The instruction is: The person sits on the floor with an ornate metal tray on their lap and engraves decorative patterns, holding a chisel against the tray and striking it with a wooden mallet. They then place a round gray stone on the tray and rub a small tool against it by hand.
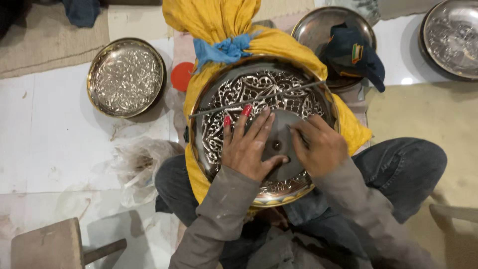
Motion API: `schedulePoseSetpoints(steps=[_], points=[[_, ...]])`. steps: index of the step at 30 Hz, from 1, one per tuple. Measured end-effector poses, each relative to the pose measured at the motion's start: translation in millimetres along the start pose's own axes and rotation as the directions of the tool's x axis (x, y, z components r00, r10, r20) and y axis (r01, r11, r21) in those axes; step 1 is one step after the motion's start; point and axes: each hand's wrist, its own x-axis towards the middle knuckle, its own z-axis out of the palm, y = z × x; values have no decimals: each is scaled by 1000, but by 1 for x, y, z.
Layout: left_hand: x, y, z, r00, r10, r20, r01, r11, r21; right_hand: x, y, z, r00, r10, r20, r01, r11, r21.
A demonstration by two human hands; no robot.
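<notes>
A large round metal tray (pixel 259 84) with engraved floral patterning rests tilted on a yellow cloth bundle (pixel 224 25) on my lap. My left hand (pixel 247 144) lies flat on the tray's smooth inner part, fingers spread, nails painted red. My right hand (pixel 316 144) is closed around a small dark tool whose tip touches the tray's surface. A thin metal rod (pixel 256 99) lies across the tray above my fingers.
An engraved metal bowl (pixel 125 77) sits on the white floor at left, another metal dish (pixel 450 37) at top right. A dark cap (pixel 356 55) lies on a third plate (pixel 318 25). A crumpled plastic bag (pixel 139 167) and a wooden mallet (pixel 55 246) lie lower left.
</notes>
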Motion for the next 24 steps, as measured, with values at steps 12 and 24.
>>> schedulePoseSetpoints(steps=[12, 24], points=[[0, -1, -1, 1000, 21, -9, -21, 1000, 4, 2, 2, 4, 998, -25, -55, 23, 999, -37], [-1, 0, 1, 999, 8, -33, -8, 1000, -13, 1, -3, 2, 999, 0, -44, -3, 998, -58]])
